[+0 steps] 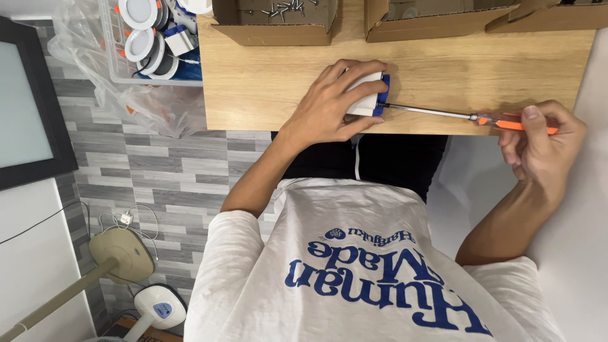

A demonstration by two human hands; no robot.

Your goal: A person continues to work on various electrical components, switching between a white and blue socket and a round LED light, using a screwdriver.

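1. Nearest the camera was the person's white T-shirt (361,278) with blue lettering across the chest, filling the lower middle of the view.
2. Both bare forearms reached up from the shirt towards a light wooden tabletop (266,82) across the top of the view.
3. On the tabletop's near edge, the left hand (332,104) lay over a small white box-shaped device with a blue end (370,95); its grip was closed round the device, fingers curled over the top and thumb underneath along the edge.
4. To the right, just past the tabletop's near edge, the right hand (538,142) had its grip closed round the orange handle of a screwdriver (468,116), thumb resting on top.
5. Lying nearly level, the screwdriver's metal shaft ran left, and its tip met the blue end of the device.
6. Along the far side of the tabletop stood open cardboard boxes (275,28); the left one held loose screws (285,7).
7. Left of the tabletop sat a clear plastic bin (120,69) of round white light fittings (140,44), wrapped in clear plastic sheet.
8. Grey tiled floor (145,171) showed below, with a fan base (123,253) and a dark-framed panel (28,101) at far left.
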